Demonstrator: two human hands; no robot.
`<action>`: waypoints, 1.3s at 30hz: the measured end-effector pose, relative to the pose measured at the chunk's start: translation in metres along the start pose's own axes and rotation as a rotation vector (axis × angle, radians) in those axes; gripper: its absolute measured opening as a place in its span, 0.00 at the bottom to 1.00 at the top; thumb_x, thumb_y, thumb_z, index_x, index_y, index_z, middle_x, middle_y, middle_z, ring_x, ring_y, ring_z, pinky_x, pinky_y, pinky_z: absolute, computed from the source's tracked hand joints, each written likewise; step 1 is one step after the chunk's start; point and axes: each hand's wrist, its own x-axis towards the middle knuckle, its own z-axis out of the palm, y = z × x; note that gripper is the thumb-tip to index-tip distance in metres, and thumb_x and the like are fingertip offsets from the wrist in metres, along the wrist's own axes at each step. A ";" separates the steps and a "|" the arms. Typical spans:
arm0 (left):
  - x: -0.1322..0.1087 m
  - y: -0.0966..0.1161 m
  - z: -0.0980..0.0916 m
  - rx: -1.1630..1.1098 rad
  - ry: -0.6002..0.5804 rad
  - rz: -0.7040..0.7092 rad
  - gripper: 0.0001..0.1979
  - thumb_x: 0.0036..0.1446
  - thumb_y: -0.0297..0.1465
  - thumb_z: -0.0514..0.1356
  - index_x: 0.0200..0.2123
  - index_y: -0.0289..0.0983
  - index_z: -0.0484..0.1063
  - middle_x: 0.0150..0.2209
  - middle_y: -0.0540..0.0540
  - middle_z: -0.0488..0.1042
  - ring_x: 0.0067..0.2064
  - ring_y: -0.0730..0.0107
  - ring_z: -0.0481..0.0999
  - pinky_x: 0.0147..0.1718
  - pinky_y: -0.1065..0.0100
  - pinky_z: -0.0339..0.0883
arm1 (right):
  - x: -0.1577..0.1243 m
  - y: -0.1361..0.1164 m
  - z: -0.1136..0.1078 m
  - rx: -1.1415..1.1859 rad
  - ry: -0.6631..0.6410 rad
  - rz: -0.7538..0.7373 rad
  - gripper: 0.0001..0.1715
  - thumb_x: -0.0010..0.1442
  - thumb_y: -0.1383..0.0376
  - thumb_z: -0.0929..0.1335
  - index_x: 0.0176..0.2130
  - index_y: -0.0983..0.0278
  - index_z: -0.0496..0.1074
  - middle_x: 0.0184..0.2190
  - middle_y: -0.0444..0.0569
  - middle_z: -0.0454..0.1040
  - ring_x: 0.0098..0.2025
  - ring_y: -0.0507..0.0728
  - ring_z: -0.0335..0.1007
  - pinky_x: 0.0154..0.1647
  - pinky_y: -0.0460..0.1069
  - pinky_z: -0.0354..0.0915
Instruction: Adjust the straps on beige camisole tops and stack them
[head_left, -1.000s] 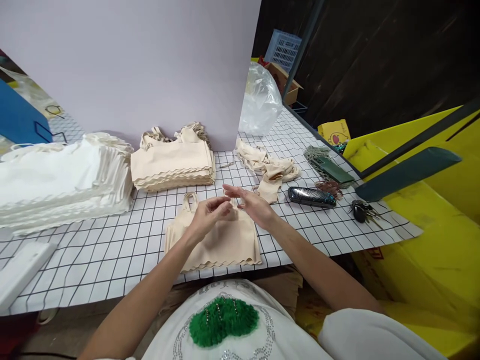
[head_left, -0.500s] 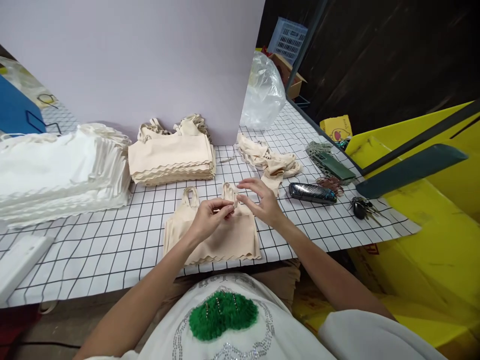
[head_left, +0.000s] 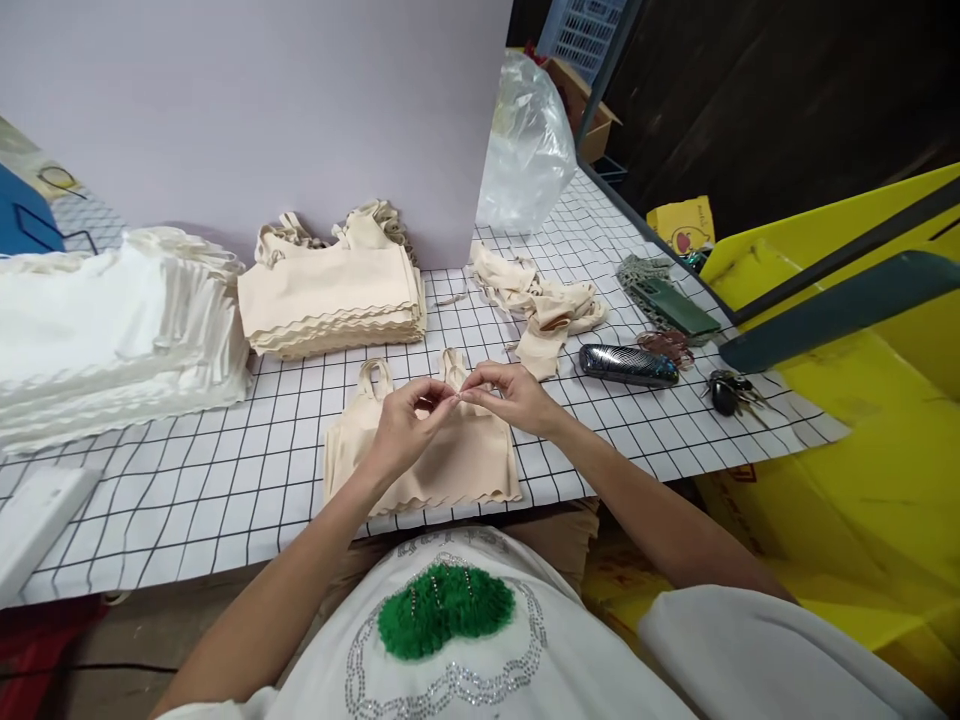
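Observation:
A small stack of beige crop tops [head_left: 457, 470] lies at the near edge of the grid-patterned table [head_left: 225, 480]. My left hand [head_left: 405, 425] and my right hand [head_left: 510, 395] hover just above its upper part, fingertips meeting in a pinch. Between them is something thin and small that I cannot make out. The stack's two strap loops show beyond my fingers.
A taller beige stack [head_left: 334, 300] and a white garment pile [head_left: 112, 335] sit at the back left before a lilac board [head_left: 262, 110]. Loose beige scraps [head_left: 540, 310], a dark case [head_left: 628, 365], keys [head_left: 731, 392], a green phone [head_left: 671, 310] and a clear bag [head_left: 529, 160] lie right. Yellow bins [head_left: 862, 430] stand beyond the edge.
My right hand, open and spread a second ago, has closed and come to meet my left hand's fingertips in a pinch above the beige tops. The view has shifted slightly.

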 end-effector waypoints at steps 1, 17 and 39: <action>-0.001 -0.004 0.001 0.098 -0.017 0.021 0.08 0.59 0.37 0.64 0.36 0.37 0.76 0.35 0.44 0.78 0.37 0.64 0.75 0.37 0.64 0.71 | 0.000 0.002 -0.001 -0.019 -0.010 0.007 0.12 0.63 0.58 0.69 0.35 0.63 0.77 0.33 0.49 0.77 0.38 0.56 0.71 0.41 0.52 0.65; -0.009 -0.031 0.015 0.412 -0.117 -0.065 0.02 0.56 0.29 0.68 0.30 0.40 0.79 0.33 0.49 0.79 0.40 0.60 0.74 0.51 0.54 0.55 | 0.009 0.028 -0.008 -0.380 -0.345 -0.156 0.09 0.61 0.72 0.65 0.32 0.62 0.73 0.31 0.50 0.71 0.42 0.60 0.59 0.46 0.56 0.59; -0.007 -0.037 0.013 0.386 -0.191 0.015 0.11 0.59 0.37 0.67 0.26 0.39 0.78 0.29 0.49 0.77 0.37 0.64 0.72 0.45 0.58 0.59 | 0.023 0.012 -0.005 -0.409 -0.622 -0.250 0.12 0.61 0.75 0.62 0.31 0.65 0.71 0.29 0.48 0.67 0.41 0.58 0.55 0.46 0.55 0.54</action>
